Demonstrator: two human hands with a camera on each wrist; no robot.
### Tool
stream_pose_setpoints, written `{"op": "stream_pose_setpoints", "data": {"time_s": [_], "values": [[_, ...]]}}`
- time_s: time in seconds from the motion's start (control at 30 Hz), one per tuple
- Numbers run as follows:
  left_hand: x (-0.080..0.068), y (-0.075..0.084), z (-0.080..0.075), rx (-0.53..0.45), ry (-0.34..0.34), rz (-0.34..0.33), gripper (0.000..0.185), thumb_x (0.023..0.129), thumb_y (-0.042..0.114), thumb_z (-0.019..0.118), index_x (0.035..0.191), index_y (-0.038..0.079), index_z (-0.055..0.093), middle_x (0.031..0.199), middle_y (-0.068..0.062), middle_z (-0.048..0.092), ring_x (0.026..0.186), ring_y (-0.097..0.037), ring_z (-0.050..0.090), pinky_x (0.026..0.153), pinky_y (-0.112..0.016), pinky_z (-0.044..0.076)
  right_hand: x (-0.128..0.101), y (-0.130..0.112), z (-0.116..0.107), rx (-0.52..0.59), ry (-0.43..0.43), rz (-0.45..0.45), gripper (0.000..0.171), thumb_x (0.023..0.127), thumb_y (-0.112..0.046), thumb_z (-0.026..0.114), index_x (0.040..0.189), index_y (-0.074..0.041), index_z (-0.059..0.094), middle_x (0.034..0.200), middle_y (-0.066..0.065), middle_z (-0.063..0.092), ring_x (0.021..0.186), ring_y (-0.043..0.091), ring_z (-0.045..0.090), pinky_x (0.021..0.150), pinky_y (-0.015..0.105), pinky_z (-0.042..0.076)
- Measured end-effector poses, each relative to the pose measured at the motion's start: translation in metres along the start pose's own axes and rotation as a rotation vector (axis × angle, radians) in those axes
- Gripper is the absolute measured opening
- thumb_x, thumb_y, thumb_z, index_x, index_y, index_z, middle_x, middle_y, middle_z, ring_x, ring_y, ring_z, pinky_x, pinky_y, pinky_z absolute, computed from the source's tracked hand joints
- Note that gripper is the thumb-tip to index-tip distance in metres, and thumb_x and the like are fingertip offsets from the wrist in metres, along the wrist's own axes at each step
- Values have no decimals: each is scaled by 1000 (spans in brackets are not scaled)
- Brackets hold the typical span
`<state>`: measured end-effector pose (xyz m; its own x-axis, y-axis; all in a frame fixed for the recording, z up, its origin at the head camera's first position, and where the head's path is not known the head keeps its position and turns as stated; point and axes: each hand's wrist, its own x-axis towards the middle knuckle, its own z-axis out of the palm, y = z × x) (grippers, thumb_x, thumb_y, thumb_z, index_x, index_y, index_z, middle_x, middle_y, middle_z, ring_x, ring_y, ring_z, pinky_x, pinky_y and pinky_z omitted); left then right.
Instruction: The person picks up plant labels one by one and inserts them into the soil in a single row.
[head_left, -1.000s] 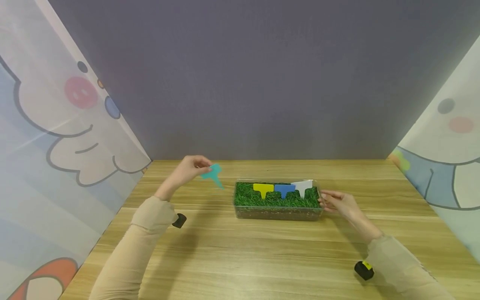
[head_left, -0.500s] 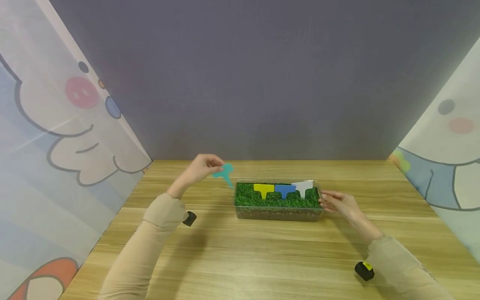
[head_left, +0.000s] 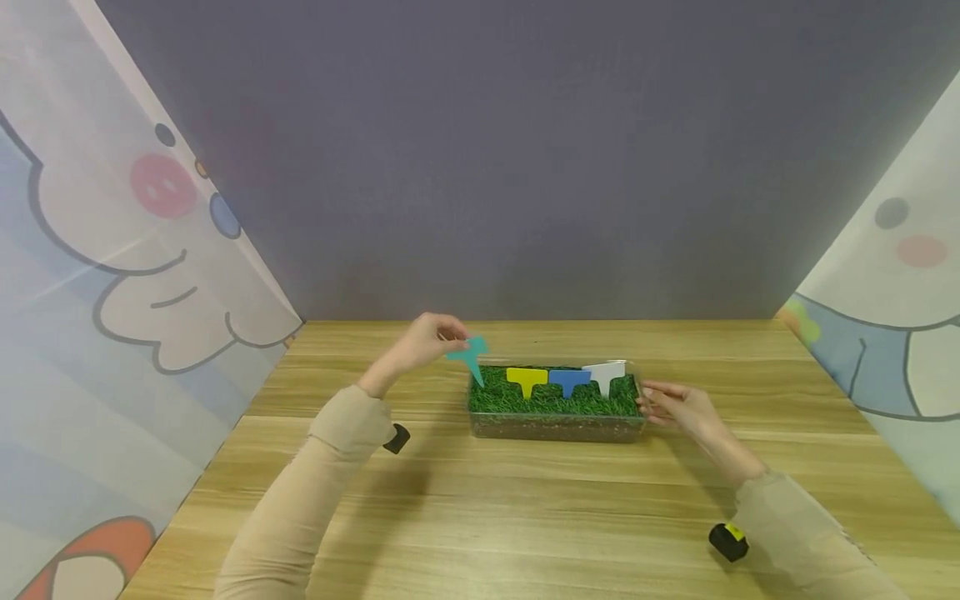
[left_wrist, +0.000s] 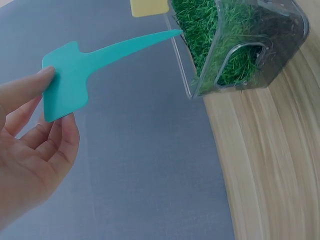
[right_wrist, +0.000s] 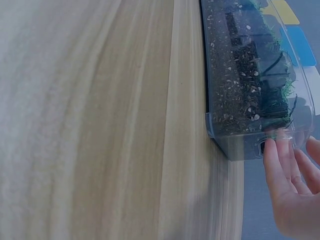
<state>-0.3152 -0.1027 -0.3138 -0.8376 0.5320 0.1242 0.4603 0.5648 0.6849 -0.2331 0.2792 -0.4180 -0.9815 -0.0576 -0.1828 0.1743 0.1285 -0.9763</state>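
At frame centre, the left hand (head_left: 420, 342) pinches a teal tag (head_left: 471, 353) by its head, tip at the left end of the grass box (head_left: 555, 425) (not yet in the turf). The right hand (head_left: 678, 407) rests straight fingers on the box's right end. Yellow (head_left: 527, 379), blue (head_left: 570, 379) and white (head_left: 606, 374) tags stand inside.

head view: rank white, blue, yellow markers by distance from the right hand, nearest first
From the right hand:
1. white marker, at the right end of the grass box, nearest.
2. blue marker, in the middle.
3. yellow marker, left of the blue one, farthest.
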Motion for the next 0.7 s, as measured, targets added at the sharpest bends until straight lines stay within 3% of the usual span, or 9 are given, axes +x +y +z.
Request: {"op": "stream_pose_setpoints", "data": {"time_s": [0.5, 0.7], "values": [[8, -3, 19, -9, -69, 17, 14, 82, 6, 61, 94, 1, 66, 86, -8, 64, 77, -23, 57, 64, -25, 47, 1, 0, 0, -6, 3, 5, 53, 90, -17, 52, 129, 11, 30, 99, 11, 64, 78, 6, 63, 75, 23, 50], [8, -3, 24, 6, -79, 29, 14, 82, 5, 61, 94, 1, 65, 88, -7, 63, 72, -16, 56, 61, -24, 47, 1, 0, 0, -2, 1, 5, 53, 90, -17, 52, 129, 11, 30, 98, 10, 65, 78, 6, 63, 74, 23, 50]]}}
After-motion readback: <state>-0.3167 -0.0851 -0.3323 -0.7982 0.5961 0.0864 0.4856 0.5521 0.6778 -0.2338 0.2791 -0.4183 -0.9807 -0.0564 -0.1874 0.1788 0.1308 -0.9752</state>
